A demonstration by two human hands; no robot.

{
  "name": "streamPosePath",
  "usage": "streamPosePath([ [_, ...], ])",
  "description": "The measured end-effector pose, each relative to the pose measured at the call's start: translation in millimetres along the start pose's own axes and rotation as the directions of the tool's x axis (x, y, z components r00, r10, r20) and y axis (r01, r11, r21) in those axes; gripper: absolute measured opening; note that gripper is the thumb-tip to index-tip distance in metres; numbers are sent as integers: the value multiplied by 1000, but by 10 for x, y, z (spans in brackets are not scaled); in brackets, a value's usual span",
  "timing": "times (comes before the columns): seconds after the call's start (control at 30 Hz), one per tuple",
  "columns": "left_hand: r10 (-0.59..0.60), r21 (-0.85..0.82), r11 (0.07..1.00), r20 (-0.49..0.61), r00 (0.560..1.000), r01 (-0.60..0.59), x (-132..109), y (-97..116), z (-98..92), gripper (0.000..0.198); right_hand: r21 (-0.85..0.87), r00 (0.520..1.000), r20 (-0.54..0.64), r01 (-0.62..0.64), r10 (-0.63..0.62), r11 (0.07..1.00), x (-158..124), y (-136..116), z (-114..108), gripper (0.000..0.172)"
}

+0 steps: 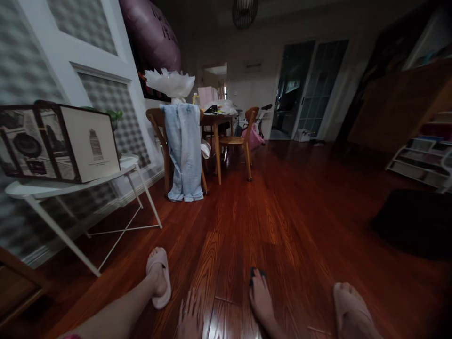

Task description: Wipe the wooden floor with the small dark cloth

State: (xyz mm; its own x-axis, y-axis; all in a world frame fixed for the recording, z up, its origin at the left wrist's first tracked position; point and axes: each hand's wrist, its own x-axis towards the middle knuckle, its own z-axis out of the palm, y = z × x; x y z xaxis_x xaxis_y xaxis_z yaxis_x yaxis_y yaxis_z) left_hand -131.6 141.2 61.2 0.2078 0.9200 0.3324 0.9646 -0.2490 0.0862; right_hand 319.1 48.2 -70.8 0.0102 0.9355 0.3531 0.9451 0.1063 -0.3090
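I sit low on a red-brown wooden floor [282, 216] with my legs spread. My left hand [190, 318] lies flat on the boards at the bottom middle, fingers stretched out, holding nothing. My right hand [262, 301] reaches forward on the floor a little to its right. Its fingertips are closed over a small dark object [254, 273] that rests on the boards; I cannot make out what it is. My left foot in a pale slipper [159, 278] is beside the left hand. My right foot's slipper [349, 303] lies further right.
A white folding side table [42, 188] with framed pictures [90, 143] stands at the left wall. Ahead, blue jeans [183, 150] hang over a wooden chair by a cluttered dining table [215, 120]. A dark mat [413, 221] and a low white shelf [420, 160] are on the right.
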Motion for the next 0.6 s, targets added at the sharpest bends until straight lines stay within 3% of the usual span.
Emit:
streamPosePath([
  [0.1, -27, 15, 1000, -20, 999, 27, 35, -48, 49, 68, -36, 990, -110, -87, 82, 996, 67, 638, -103, 60],
  [0.2, -41, 26, 999, -14, 999, 41, 42, -90, 113, 69, -59, 984, -129, -133, 125, 989, 17, 766, -138, 66],
  [0.27, -44, 25, 999, 7, 999, 43, -55, -34, 189, 73, -74, 983, -88, -171, 164, 983, -95, 522, -116, 70],
  [0.33, -43, 15, 999, 36, 998, 43, -285, 148, 303, 77, -66, 991, 0, -131, 131, 989, -289, 115, -61, 70],
  [0.4, -36, 2, 999, 71, 997, 36, -633, 456, 443, 79, -29, 993, 120, -8, 12, 1000, -540, -325, 23, 66],
  [0.47, -33, -9, 999, 103, 994, 34, -1019, 827, 584, 76, 16, 965, 235, 114, -115, 993, -774, -698, 113, 64],
  [0.6, -93, -6, 996, 128, 987, 94, -1534, 1365, 791, 75, 43, 917, 343, 201, -203, 979, -846, -1121, 213, 66],
])
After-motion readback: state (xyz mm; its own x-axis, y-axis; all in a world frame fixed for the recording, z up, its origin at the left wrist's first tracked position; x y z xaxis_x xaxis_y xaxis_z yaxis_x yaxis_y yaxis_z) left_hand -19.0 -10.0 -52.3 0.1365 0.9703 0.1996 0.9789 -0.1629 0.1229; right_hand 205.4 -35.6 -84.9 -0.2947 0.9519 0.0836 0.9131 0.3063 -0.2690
